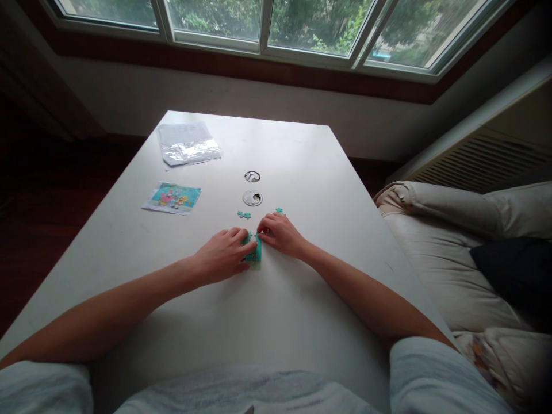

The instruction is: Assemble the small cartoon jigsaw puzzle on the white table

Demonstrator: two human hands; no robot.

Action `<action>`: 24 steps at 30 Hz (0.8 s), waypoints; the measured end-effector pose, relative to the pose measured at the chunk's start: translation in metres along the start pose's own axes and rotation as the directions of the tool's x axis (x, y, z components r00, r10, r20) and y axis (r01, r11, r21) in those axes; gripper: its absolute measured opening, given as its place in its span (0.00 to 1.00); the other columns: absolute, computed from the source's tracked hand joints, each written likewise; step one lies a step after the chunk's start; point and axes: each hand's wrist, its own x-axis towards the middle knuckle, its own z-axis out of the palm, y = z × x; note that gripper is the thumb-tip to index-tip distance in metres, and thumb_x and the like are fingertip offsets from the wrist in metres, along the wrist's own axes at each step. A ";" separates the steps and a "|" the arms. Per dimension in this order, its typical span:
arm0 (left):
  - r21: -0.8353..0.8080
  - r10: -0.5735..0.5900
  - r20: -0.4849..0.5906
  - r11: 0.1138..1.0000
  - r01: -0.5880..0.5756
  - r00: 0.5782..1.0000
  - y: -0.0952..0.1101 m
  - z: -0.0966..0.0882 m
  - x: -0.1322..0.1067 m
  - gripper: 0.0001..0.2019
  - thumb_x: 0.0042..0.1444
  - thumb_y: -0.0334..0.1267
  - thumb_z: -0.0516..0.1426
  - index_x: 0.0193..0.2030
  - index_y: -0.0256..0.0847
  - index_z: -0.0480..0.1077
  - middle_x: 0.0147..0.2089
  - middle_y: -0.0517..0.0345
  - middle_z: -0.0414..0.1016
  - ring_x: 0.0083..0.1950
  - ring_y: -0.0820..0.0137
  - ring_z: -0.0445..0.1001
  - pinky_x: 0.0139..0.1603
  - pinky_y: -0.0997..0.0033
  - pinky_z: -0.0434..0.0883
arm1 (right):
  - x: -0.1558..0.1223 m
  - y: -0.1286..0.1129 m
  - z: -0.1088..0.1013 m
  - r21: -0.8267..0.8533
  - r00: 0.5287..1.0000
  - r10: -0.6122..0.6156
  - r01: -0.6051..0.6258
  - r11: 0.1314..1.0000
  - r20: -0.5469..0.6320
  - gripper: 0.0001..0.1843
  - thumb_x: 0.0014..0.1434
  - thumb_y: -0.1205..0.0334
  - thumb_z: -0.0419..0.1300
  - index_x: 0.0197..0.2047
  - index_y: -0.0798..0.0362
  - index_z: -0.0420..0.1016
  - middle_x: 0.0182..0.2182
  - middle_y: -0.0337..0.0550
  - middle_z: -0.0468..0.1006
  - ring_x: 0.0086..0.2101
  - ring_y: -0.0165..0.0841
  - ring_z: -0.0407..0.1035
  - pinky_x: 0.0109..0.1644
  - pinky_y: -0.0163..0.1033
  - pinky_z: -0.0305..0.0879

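Observation:
A partly joined green jigsaw puzzle [256, 260] lies on the white table in front of me. My left hand [224, 253] rests over its left side, fingers apart and touching it, covering part of the picture. At the puzzle's upper right edge, my right hand [279, 233] pinches a small green puzzle piece [258, 232], mostly hidden by the fingertips. Loose puzzle pieces [244, 215] lie just beyond the puzzle. Another loose green piece [280, 210] sits behind the knuckles of my right hand.
A cartoon picture sheet [175, 198] lies to the left on the white table [328, 190]. Farther back are papers in a clear plastic sleeve [190, 144]. Two round cable-hole fittings [252, 198] are set in the tabletop. A cushioned sofa [435, 253] stands at the right.

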 end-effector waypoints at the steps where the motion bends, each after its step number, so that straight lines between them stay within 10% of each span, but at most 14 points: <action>1: 0.000 -0.001 0.000 1.000 0.001 1.000 0.000 0.000 0.000 0.19 0.63 0.45 0.59 0.58 0.45 0.65 0.55 0.45 0.68 0.55 0.55 0.68 0.54 0.55 0.70 | 0.000 0.000 0.000 -0.003 1.000 -0.001 0.001 1.000 0.001 0.01 0.62 0.63 0.63 0.38 0.51 0.76 0.34 0.42 0.75 0.39 0.36 0.66 0.48 0.41 0.56; 24: 0.085 -0.035 0.004 0.996 0.035 0.999 0.019 -0.004 -0.006 0.23 0.63 0.42 0.59 0.64 0.45 0.64 0.67 0.40 0.65 0.62 0.51 0.69 0.57 0.52 0.66 | 0.002 0.036 -0.023 -0.023 0.965 0.132 -0.141 0.990 -0.227 0.05 0.63 0.63 0.60 0.36 0.51 0.77 0.31 0.40 0.78 0.35 0.35 0.67 0.47 0.42 0.56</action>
